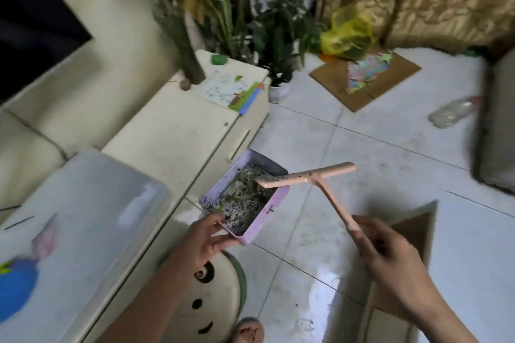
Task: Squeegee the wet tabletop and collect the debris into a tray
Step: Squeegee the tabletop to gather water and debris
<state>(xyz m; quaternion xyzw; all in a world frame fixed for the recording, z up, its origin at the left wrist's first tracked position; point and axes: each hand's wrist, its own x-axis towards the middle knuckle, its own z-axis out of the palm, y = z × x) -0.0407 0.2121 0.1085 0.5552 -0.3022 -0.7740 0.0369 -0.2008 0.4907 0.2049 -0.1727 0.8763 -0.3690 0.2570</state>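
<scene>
My left hand (207,241) grips the near corner of a lilac rectangular tray (274,203), held tilted in the air above the floor. Wet grey-green debris (245,200) fills the tray. My right hand (390,253) holds the handle end of a pink T-shaped squeegee (315,179). The left end of the squeegee's blade lies over the tray's right rim and touches the debris. The glossy white tabletop (92,203) lies to the left of the tray and below it.
A blue object (16,284) sits on the tabletop's near left. A cream cabinet (178,131) stands behind the tray. Potted plants (276,36), a yellow bag (348,33), cardboard (362,78) and a plastic bottle (451,111) lie on the tiled floor.
</scene>
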